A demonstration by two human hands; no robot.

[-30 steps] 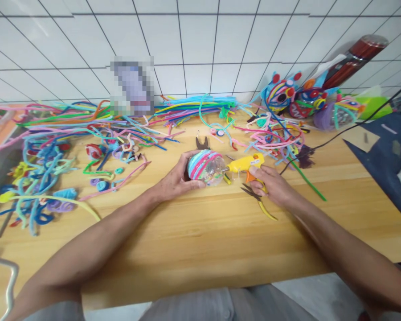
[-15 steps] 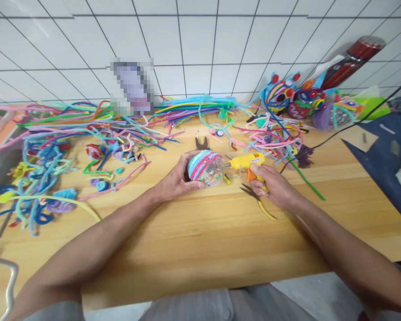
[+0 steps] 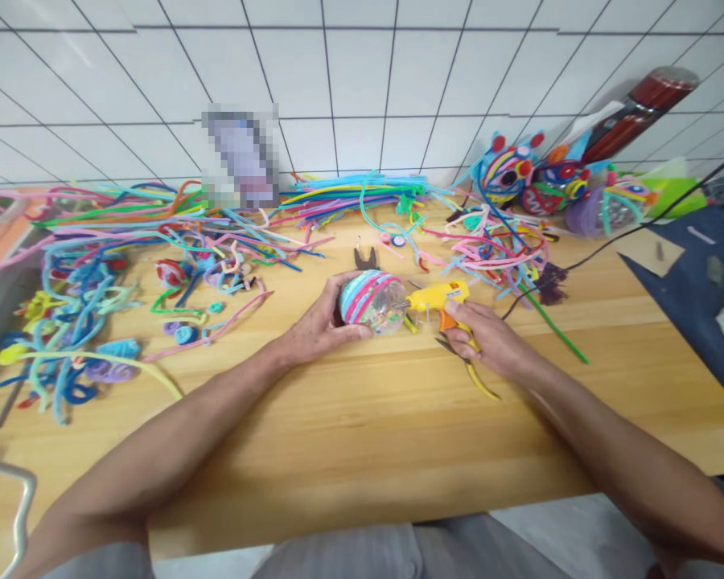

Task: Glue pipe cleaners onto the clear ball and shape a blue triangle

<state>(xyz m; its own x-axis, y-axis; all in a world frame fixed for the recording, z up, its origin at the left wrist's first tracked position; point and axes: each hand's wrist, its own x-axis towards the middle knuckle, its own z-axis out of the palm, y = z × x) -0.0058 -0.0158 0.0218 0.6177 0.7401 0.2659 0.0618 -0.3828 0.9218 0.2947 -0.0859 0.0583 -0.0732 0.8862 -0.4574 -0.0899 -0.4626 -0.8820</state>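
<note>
My left hand (image 3: 326,320) is closed around a clear plastic ball (image 3: 369,301) partly wrapped in pink, blue and teal pipe cleaners. Its bare, see-through side faces right. In my right hand (image 3: 481,331) is a yellow glue gun (image 3: 438,295), with fingers around the handle by the orange trigger. The nozzle points left and meets the clear side of the ball; whether it touches I cannot tell. Pliers with yellow handles (image 3: 481,379) lie on the table under my right hand, their jaws partly covered. Dark plier jaws (image 3: 365,258) stick out behind the ball.
Loose pipe cleaners (image 3: 84,314) heap at the left, and more bundles (image 3: 350,193) run along the tiled wall. Decorated balls (image 3: 507,170) stand at the back right beside a red flask (image 3: 639,112). A black cord (image 3: 615,235) crosses the right side. A metal bar (image 3: 21,515) is at lower left.
My right hand has moved the glue gun a little to the left and down, bringing its nozzle onto or in front of the ball's clear side. My left hand keeps its hold.
</note>
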